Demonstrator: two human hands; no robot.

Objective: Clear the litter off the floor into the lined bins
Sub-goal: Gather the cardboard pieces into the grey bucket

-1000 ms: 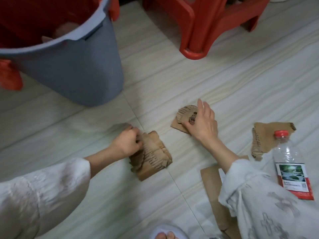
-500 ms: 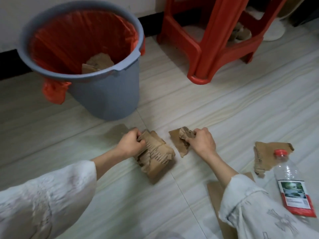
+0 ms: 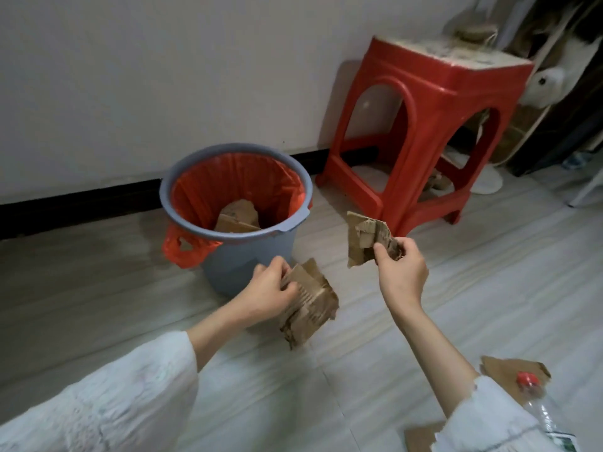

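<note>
Now, in the head view, both hands have come up off the floor with their loads, where half a second ago they were still pressing torn cardboard against the tiles. The left hand (image 3: 272, 293) grips a crumpled wad of corrugated cardboard (image 3: 310, 303) just in front of the grey bin (image 3: 235, 220), and the right hand (image 3: 403, 272) pinches a smaller torn cardboard scrap (image 3: 367, 238) in the air to the right of the bin's rim. The orange liner (image 3: 228, 187) is in place and already holds a few cardboard pieces (image 3: 238, 216), so both loads look a short carry from being dropped in. More litter waits on the floor: another torn cardboard piece (image 3: 512, 370) and a clear plastic bottle with a red cap (image 3: 535, 406) by the right sleeve, and a flat cardboard sheet (image 3: 421, 440) at the bottom edge. A red plastic stool (image 3: 434, 125) stands beside the bin.
</note>
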